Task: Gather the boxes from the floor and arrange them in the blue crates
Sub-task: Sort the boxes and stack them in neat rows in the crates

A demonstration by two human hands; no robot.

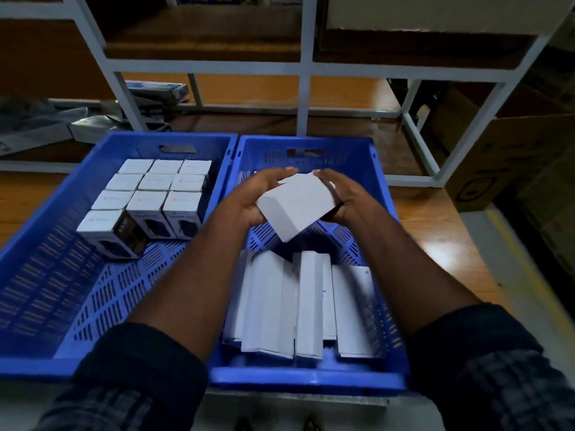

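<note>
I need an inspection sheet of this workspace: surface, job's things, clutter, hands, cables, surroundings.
Surface: brown glossy floor around the crates.
Job's things: left crate holds small boxes in rows; right crate holds long white boxes; a white box is held above it.
Clutter: flat packages behind the left crate.
Hands: left hand and right hand both grip the white box.
Cables: nothing seen.
Surroundings: white shelf frame behind; cardboard carton at right.

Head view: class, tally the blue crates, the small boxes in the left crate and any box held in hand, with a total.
Blue crates: 2
Small printed boxes: 10
White box held by left hand and right hand: 1
Total: 13
</note>
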